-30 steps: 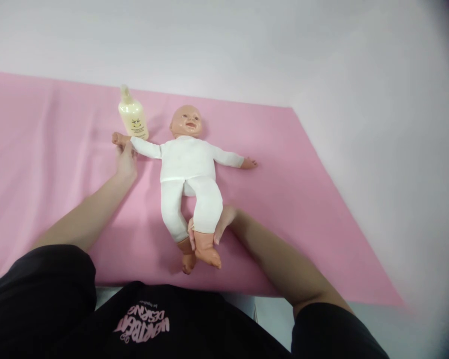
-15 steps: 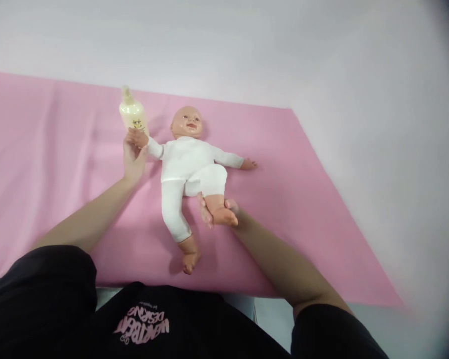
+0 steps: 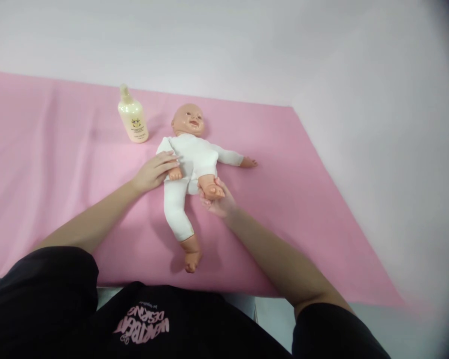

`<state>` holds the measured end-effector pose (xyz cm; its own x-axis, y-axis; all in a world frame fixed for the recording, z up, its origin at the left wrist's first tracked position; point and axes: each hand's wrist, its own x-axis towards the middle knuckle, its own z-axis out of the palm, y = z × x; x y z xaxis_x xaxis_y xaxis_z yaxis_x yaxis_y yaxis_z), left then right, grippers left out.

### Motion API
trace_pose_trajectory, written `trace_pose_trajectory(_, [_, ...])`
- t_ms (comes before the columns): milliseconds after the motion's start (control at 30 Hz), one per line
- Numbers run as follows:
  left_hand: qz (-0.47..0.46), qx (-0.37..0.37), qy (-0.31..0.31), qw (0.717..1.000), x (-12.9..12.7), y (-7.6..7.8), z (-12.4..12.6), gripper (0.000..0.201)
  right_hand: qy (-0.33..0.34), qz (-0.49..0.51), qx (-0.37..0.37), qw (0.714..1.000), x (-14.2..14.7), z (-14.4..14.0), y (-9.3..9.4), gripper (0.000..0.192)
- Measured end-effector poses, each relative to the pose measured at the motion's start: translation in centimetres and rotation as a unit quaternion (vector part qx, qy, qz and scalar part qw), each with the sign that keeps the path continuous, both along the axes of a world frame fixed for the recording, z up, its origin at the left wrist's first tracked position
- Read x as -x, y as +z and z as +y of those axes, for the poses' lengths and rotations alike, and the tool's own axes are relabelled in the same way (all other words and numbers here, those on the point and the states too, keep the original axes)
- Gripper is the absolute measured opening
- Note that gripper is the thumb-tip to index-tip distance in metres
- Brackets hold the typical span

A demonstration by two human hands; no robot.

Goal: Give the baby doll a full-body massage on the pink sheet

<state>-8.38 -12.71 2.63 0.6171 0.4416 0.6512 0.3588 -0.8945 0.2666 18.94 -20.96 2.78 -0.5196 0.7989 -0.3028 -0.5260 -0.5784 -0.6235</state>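
A baby doll [image 3: 200, 149] in a white long-sleeved suit lies on its back, its bald head toward the far edge. My left hand [image 3: 155, 172] is closed around the doll's forearm on the left, which is bent down against its belly; the thumb is hidden. My right hand [image 3: 222, 199] grips the doll's raised foot [image 3: 210, 188] from below, with that leg bent up over the body. The doll's other leg [image 3: 177, 209] lies stretched toward me, and its other arm [image 3: 228, 155] points out to the right.
A pale yellow pump bottle [image 3: 134, 119] stands left of the doll's head. Pink cloth [image 3: 284, 199] covers the table, with soft folds on the left. Beyond the far edge is a pale wall [image 3: 224, 50].
My left hand has brought the doll's arm from beside the bottle down to its belly. My right hand has pushed the bent leg farther up toward the chest.
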Motion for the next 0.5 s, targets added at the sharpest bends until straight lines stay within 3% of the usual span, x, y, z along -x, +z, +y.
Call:
trace_pose_trajectory(133, [-0.054,0.033,0.041,0.997,0.0,-0.3,-0.3,0.038,0.016,0.018,-0.074,0.997,-0.2,-0.1,-0.7,0.039])
trace_pose_trajectory(233, [-0.173,0.086,0.123,0.973,0.4,-1.1,0.6,0.052,0.106,0.069,-0.163,0.978,-0.6,-0.2,-1.3,0.051])
trace_pose_trajectory(400, [-0.403,0.198,0.155,0.88,2.4,-3.1,4.1,0.075,0.318,0.093,-0.191,0.924,-1.1,-0.2,-1.8,0.077])
trace_pose_trajectory(500, [-0.48,0.324,0.165,0.799,4.0,-4.2,5.7,0.076,0.467,0.06,-0.205,0.858,-0.6,0.2,-0.9,0.071])
